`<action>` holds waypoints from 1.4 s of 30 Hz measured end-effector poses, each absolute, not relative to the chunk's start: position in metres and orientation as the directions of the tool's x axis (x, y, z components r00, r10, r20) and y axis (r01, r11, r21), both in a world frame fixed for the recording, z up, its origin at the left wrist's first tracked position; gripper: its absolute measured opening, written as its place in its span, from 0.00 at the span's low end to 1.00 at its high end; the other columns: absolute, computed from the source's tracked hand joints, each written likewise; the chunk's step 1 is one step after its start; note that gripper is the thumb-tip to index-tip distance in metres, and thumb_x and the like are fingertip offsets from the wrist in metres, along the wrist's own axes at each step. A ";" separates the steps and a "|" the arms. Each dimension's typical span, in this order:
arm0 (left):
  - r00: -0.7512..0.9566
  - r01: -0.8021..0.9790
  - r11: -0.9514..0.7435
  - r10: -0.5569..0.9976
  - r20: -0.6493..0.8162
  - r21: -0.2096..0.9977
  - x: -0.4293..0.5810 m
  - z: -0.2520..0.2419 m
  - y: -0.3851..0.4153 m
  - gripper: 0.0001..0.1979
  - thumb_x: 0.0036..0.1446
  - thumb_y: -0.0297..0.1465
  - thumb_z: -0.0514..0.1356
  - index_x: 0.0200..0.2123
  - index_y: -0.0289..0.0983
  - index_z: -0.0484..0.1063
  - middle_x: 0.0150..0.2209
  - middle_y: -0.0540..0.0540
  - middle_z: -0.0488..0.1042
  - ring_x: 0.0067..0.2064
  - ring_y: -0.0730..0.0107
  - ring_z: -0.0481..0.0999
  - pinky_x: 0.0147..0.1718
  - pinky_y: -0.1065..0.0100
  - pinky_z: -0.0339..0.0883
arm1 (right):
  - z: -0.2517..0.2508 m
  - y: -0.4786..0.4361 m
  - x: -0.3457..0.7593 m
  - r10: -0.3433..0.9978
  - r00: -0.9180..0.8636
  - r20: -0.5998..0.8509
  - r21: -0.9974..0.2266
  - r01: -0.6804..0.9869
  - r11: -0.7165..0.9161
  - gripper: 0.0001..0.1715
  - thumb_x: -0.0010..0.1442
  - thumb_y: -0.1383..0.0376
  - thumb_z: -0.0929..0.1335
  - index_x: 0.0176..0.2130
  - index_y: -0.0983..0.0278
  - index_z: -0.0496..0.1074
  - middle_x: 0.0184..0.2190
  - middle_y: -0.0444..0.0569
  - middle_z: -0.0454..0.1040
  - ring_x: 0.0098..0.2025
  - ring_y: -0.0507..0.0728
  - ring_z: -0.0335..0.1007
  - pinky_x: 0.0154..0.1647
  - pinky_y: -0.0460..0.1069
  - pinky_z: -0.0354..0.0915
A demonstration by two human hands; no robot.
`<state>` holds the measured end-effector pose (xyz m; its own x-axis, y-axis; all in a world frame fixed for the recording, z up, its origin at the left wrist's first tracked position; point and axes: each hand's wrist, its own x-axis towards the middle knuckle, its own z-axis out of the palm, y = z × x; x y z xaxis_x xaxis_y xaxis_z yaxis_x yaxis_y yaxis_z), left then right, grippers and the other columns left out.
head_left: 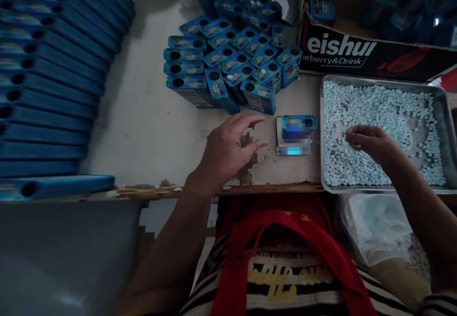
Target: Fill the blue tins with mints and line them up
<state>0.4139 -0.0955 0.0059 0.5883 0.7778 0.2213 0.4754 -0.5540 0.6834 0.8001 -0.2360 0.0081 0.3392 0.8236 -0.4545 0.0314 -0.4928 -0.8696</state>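
1. your table spans the middle of the frame, its front edge chipped; anything pushed too far toward you could drop off.
2. the row of blue boxes fills the left side. the nearest one lies by the table's edge, so a bump from your left elbow might knock it down.
3. the carton stands at upper right, with more blue boxes inside.
4. the cluster of blue boxes sits at upper middle, packed close, some tilted; brushing it with your left knuckles could topple the front ones.
5. the tray lies at right, spread with pale pellets; a hard sweep could throw some over the rim.
6. your left hand, near the centre, is wide and empty, thumb and fingers parted toward the scale without touching it.
7. your right hand is over the tray's left half, fingertips drawn narrow; i cannot tell whether they pinch pellets. a loose pinch would shed them.
8. the scale, right of centre, could misread if nudged or leaned on; its face is blurred.
9. the small blue box rests on the scale; poor aim at its dark end could scatter pellets.
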 end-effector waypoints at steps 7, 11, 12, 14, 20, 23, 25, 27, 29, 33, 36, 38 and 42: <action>0.620 0.433 -0.486 0.772 0.141 0.759 0.450 0.000 -0.097 0.37 0.61 0.27 0.79 0.70 0.43 0.73 0.64 0.41 0.83 0.65 0.50 0.84 0.66 0.54 0.80 | 0.060 -0.196 0.758 0.875 0.201 -0.441 -0.895 -0.024 -0.445 0.26 0.49 0.50 0.89 0.34 0.63 0.81 0.27 0.44 0.72 0.25 0.48 0.58 0.25 0.46 0.52; 0.637 0.446 -0.418 0.770 0.048 0.791 0.461 -0.003 -0.096 0.39 0.62 0.27 0.79 0.73 0.43 0.71 0.66 0.40 0.81 0.67 0.49 0.83 0.68 0.52 0.78 | 0.083 -0.177 0.732 0.949 0.086 -0.305 -0.923 0.220 -0.316 0.23 0.61 0.47 0.84 0.37 0.61 0.81 0.26 0.43 0.71 0.26 0.50 0.59 0.27 0.48 0.53; 0.641 0.450 -0.403 0.767 0.026 0.797 0.461 -0.003 -0.096 0.39 0.62 0.26 0.78 0.73 0.43 0.71 0.67 0.40 0.81 0.67 0.49 0.83 0.68 0.52 0.77 | 0.086 -0.173 0.726 0.962 0.056 -0.266 -0.907 0.323 -0.269 0.22 0.64 0.47 0.82 0.38 0.61 0.82 0.25 0.42 0.70 0.27 0.51 0.60 0.28 0.49 0.53; 0.644 0.447 -0.379 0.765 0.002 0.810 0.460 -0.005 -0.094 0.39 0.62 0.26 0.77 0.73 0.43 0.71 0.67 0.41 0.81 0.67 0.49 0.82 0.69 0.51 0.77 | 0.090 -0.166 0.718 0.983 0.006 -0.183 -0.832 0.531 -0.158 0.18 0.68 0.50 0.79 0.38 0.62 0.83 0.25 0.43 0.71 0.28 0.52 0.61 0.30 0.50 0.54; 0.646 0.424 -0.319 0.762 -0.036 0.848 0.448 -0.008 -0.086 0.39 0.63 0.29 0.77 0.74 0.44 0.70 0.67 0.40 0.81 0.67 0.49 0.82 0.66 0.53 0.79 | 0.093 -0.158 0.711 0.990 -0.081 -0.120 -0.558 0.830 0.000 0.07 0.64 0.67 0.79 0.44 0.61 0.87 0.33 0.46 0.82 0.34 0.55 0.72 0.38 0.51 0.62; 0.650 0.423 -0.344 0.759 -0.017 0.838 0.444 -0.010 -0.083 0.40 0.64 0.29 0.77 0.75 0.44 0.69 0.67 0.40 0.80 0.67 0.49 0.82 0.66 0.53 0.79 | 0.092 -0.158 0.710 0.992 -0.068 -0.110 -0.512 0.859 0.002 0.14 0.61 0.70 0.79 0.48 0.61 0.87 0.37 0.48 0.84 0.37 0.57 0.76 0.41 0.52 0.66; 0.652 0.414 -0.353 0.758 -0.002 0.839 0.442 -0.012 -0.082 0.39 0.64 0.30 0.77 0.75 0.45 0.69 0.68 0.40 0.80 0.67 0.48 0.82 0.66 0.53 0.79 | 0.094 -0.158 0.709 0.992 -0.071 -0.108 -0.490 0.872 0.009 0.15 0.61 0.73 0.76 0.47 0.60 0.87 0.39 0.48 0.85 0.40 0.59 0.78 0.44 0.52 0.68; 0.652 0.401 -0.356 0.758 0.010 0.844 0.440 -0.015 -0.081 0.39 0.65 0.30 0.77 0.75 0.45 0.69 0.68 0.40 0.79 0.67 0.49 0.82 0.66 0.53 0.79 | 0.096 -0.158 0.707 0.991 -0.071 -0.109 -0.477 0.879 0.010 0.16 0.61 0.74 0.74 0.45 0.58 0.87 0.41 0.49 0.86 0.43 0.61 0.80 0.47 0.53 0.70; 0.655 0.389 -0.361 0.756 0.022 0.848 0.438 -0.017 -0.080 0.38 0.64 0.30 0.77 0.74 0.44 0.70 0.69 0.39 0.78 0.67 0.49 0.82 0.66 0.53 0.79 | 0.100 -0.158 0.704 0.992 -0.058 -0.113 -0.476 0.880 -0.003 0.16 0.63 0.74 0.72 0.44 0.57 0.87 0.42 0.50 0.87 0.45 0.63 0.82 0.50 0.54 0.71; 0.671 0.382 -0.375 0.741 0.025 0.845 0.434 -0.020 -0.078 0.37 0.65 0.32 0.77 0.73 0.43 0.71 0.68 0.39 0.78 0.68 0.49 0.81 0.68 0.51 0.77 | 0.104 -0.161 0.699 0.994 -0.021 -0.105 -0.488 0.872 -0.033 0.16 0.66 0.73 0.73 0.42 0.55 0.88 0.41 0.50 0.87 0.49 0.66 0.83 0.54 0.58 0.73; 0.684 0.383 -0.396 0.729 0.032 0.835 0.434 -0.020 -0.076 0.35 0.66 0.34 0.76 0.73 0.43 0.72 0.68 0.39 0.79 0.68 0.48 0.81 0.68 0.51 0.77 | 0.101 -0.164 0.697 0.998 0.017 -0.056 -0.526 0.849 -0.044 0.14 0.68 0.71 0.74 0.40 0.54 0.89 0.39 0.50 0.87 0.48 0.66 0.83 0.54 0.59 0.73; 0.689 0.379 -0.410 0.723 0.043 0.830 0.435 -0.019 -0.075 0.35 0.65 0.34 0.76 0.72 0.43 0.72 0.67 0.39 0.79 0.67 0.48 0.81 0.67 0.51 0.77 | 0.098 -0.165 0.695 0.997 0.075 -0.026 -0.590 0.804 -0.076 0.11 0.68 0.69 0.75 0.38 0.55 0.89 0.39 0.49 0.87 0.46 0.65 0.83 0.54 0.59 0.73; 0.688 0.367 -0.432 0.722 0.071 0.824 0.437 -0.017 -0.076 0.33 0.66 0.33 0.76 0.71 0.43 0.73 0.66 0.40 0.80 0.66 0.49 0.82 0.66 0.52 0.78 | 0.092 -0.168 0.696 0.962 0.265 -0.061 -0.811 0.548 -0.202 0.04 0.68 0.62 0.78 0.41 0.56 0.89 0.39 0.50 0.87 0.41 0.61 0.80 0.44 0.56 0.74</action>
